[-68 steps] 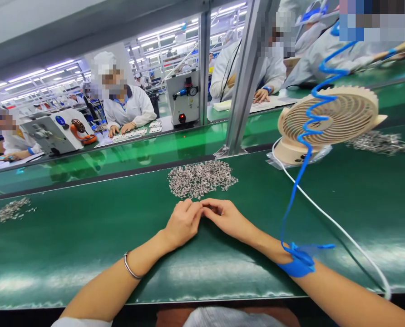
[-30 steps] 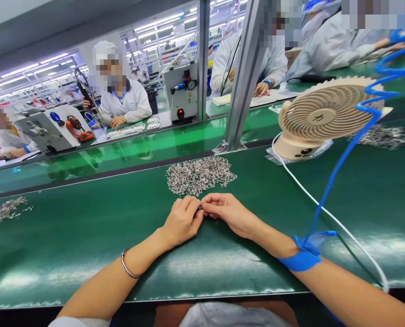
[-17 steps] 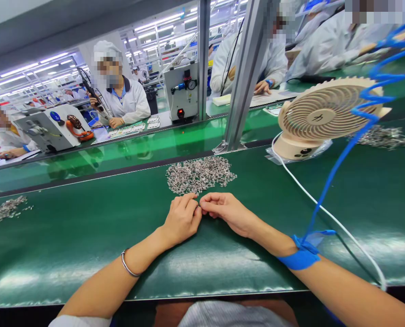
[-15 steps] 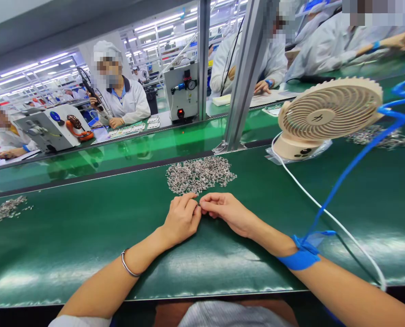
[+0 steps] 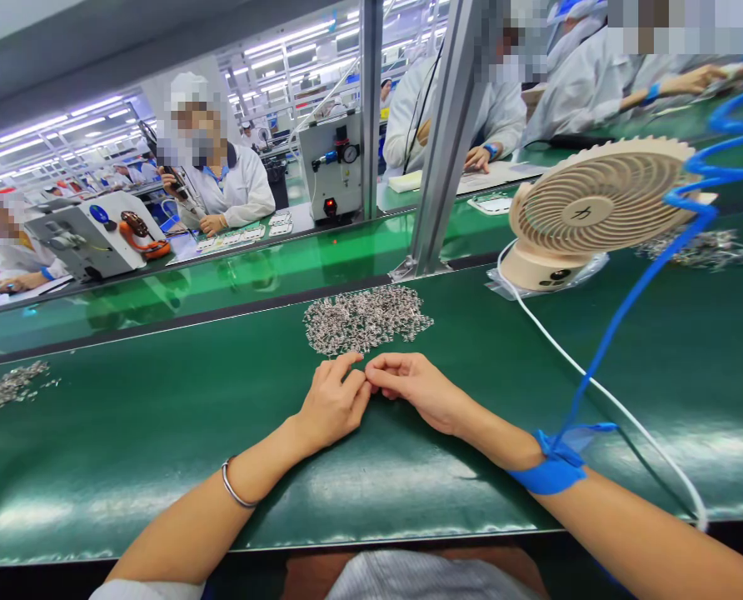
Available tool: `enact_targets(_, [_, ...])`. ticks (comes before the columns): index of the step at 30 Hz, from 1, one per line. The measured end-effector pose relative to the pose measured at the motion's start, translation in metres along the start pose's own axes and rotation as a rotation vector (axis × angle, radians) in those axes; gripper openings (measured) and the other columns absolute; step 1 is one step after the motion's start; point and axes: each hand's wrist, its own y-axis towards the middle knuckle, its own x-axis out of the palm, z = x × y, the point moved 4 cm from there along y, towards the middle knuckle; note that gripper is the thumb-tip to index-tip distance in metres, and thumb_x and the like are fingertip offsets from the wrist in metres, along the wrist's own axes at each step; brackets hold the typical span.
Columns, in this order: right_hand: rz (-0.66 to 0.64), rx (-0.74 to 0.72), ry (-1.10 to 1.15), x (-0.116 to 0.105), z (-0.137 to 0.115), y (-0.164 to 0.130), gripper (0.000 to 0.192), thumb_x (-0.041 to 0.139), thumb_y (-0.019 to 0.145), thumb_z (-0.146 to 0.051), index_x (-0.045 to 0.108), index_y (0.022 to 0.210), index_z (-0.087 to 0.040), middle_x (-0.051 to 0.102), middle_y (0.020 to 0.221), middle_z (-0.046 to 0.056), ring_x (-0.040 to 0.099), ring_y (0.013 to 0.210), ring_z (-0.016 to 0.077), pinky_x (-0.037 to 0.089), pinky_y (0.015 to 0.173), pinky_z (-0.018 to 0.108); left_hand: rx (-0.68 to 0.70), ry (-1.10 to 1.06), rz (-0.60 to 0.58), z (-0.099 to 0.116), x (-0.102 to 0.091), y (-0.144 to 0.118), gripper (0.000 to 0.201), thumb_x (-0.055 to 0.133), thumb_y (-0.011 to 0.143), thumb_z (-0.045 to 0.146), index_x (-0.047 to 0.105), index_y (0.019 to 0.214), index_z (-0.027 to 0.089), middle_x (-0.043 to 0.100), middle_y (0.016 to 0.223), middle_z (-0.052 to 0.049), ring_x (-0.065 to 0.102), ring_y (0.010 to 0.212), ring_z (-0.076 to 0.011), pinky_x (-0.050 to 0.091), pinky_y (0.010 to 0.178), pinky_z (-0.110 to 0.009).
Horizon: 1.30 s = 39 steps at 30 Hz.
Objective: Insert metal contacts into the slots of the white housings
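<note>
My left hand (image 5: 336, 396) and my right hand (image 5: 412, 385) meet fingertip to fingertip above the green worktop (image 5: 221, 417). Both are closed in a pinch. Whatever sits between the fingertips is too small and too covered to name. Just beyond them lies a wide pile of small shiny metal parts (image 5: 365, 318). A metal bangle circles my left wrist. On my right wrist is a blue wrist strap (image 5: 550, 467), joined to a coiled blue cord (image 5: 627, 308).
A beige fan (image 5: 596, 204) stands at the right, its white cable (image 5: 584, 375) running to the front edge. Smaller metal piles lie at far left (image 5: 18, 382) and behind the fan (image 5: 696, 248). A metal post (image 5: 443, 150) rises at the back; co-workers sit beyond it.
My fingertips have drawn slightly closer, and the small dark bit seen between them is now covered. The blue cord has swung a little to the left.
</note>
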Motion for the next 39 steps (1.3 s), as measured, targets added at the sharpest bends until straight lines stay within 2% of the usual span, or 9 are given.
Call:
enact_targets(6, [-0.001, -0.016, -0.018, 0.0006, -0.0006, 0.0001, 0.035, 0.071, 0.056, -0.047, 0.059, 0.063, -0.016, 0.052, 0.060, -0.003, 0.040, 0.055, 0.0074, 0.032, 0.055, 0.025, -0.006, -0.005, -0.005, -0.0001, 0.0009, -0.0002, 0.020, 0.040, 0.090, 0.020, 0.058, 0.082, 0.014, 0.060, 0.107, -0.014, 0.057, 0.093, -0.0204, 0.049, 0.077, -0.035])
enact_targets(13, [0.019, -0.018, -0.003, 0.0005, 0.0006, 0.0003, 0.029, 0.069, 0.057, -0.042, 0.058, 0.060, -0.015, 0.051, 0.059, -0.004, 0.039, 0.055, 0.0066, 0.031, 0.055, 0.024, 0.002, -0.012, -0.007, 0.0001, 0.0004, 0.0000, 0.019, 0.040, 0.089, 0.020, 0.057, 0.082, 0.014, 0.059, 0.108, -0.015, 0.058, 0.092, -0.0209, 0.049, 0.076, -0.036])
enact_targets(20, [0.032, -0.002, 0.046, 0.0004, 0.0010, 0.0007, 0.026, 0.070, 0.055, -0.038, 0.062, 0.066, -0.015, 0.054, 0.060, -0.004, 0.042, 0.055, 0.0064, 0.032, 0.054, 0.024, 0.005, -0.012, -0.022, 0.0003, 0.0002, 0.0003, 0.023, 0.037, 0.091, 0.020, 0.057, 0.080, 0.014, 0.060, 0.108, -0.015, 0.057, 0.097, -0.0219, 0.048, 0.078, -0.036])
enact_targets(27, [0.036, 0.030, 0.056, 0.0031, -0.0021, -0.0015, 0.023, 0.068, 0.054, -0.034, 0.065, 0.068, -0.016, 0.059, 0.060, -0.004, 0.043, 0.052, 0.0057, 0.033, 0.054, 0.024, 0.003, -0.012, -0.016, 0.0007, -0.0023, 0.0021, 0.026, 0.036, 0.092, 0.021, 0.056, 0.079, 0.014, 0.060, 0.107, -0.015, 0.058, 0.092, -0.0207, 0.047, 0.076, -0.035])
enact_targets(32, [-0.010, 0.029, 0.028, 0.0043, -0.0021, -0.0014, 0.024, 0.067, 0.056, -0.038, 0.065, 0.064, -0.015, 0.061, 0.064, -0.002, 0.043, 0.054, 0.0057, 0.033, 0.055, 0.024, 0.010, -0.018, -0.006, 0.0005, -0.0031, 0.0022, 0.026, 0.035, 0.093, 0.021, 0.056, 0.080, 0.014, 0.059, 0.110, -0.015, 0.058, 0.092, -0.0204, 0.047, 0.075, -0.035])
enact_targets(39, [-0.036, -0.004, -0.020, 0.0043, -0.0017, -0.0007, 0.030, 0.065, 0.061, -0.045, 0.061, 0.060, -0.015, 0.056, 0.059, -0.003, 0.042, 0.055, 0.0066, 0.032, 0.056, 0.025, 0.010, -0.016, -0.003, -0.0002, -0.0023, 0.0015, 0.022, 0.038, 0.092, 0.019, 0.056, 0.081, 0.013, 0.058, 0.110, -0.016, 0.057, 0.097, -0.0220, 0.046, 0.076, -0.035])
